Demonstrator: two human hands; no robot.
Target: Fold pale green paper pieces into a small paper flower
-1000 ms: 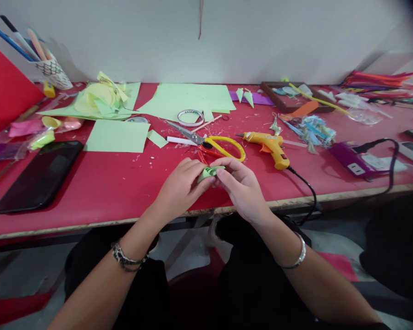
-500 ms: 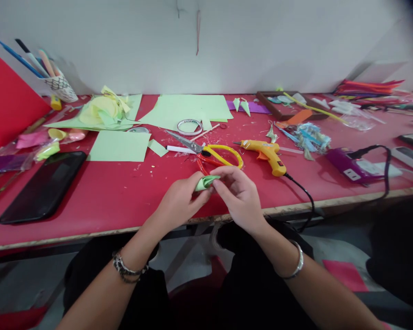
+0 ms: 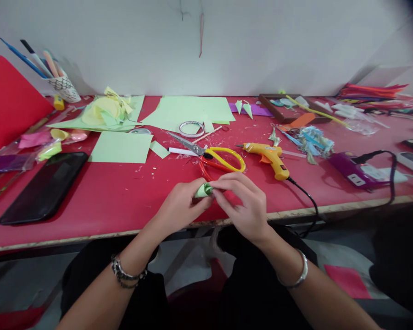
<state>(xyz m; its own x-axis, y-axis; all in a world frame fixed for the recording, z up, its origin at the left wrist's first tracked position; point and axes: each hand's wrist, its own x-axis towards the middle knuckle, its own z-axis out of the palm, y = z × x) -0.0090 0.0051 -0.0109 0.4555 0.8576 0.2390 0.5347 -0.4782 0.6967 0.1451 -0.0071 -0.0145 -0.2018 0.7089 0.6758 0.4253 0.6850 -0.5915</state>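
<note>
A small piece of light green paper [image 3: 203,190], rolled into a tube or cone, is held over the front edge of the red table [image 3: 117,192]. My left hand [image 3: 181,204] grips its left side between thumb and fingers. With thumb and fingertips, my right hand [image 3: 244,204] pinches the rolled paper's right end, where its inner layers show. Just beyond my hands lie scissors [image 3: 223,158] with one yellow and one red handle. A yellow hot glue gun [image 3: 266,156] rests to the right of them. Behind the scissors is a tape roll [image 3: 192,129].
Green paper sheets [image 3: 122,146] lie at left, near a black phone [image 3: 44,188]. Two small green paper cones [image 3: 248,110] sit at the back by purple paper. A brown tray [image 3: 296,110], blue tassels [image 3: 313,140] and a purple power strip [image 3: 356,172] are at right.
My right fingers have gone from curled around the paper's edge to stretched together, pinching its right end. The paper now looks more tightly rolled. The view has shifted slightly.
</note>
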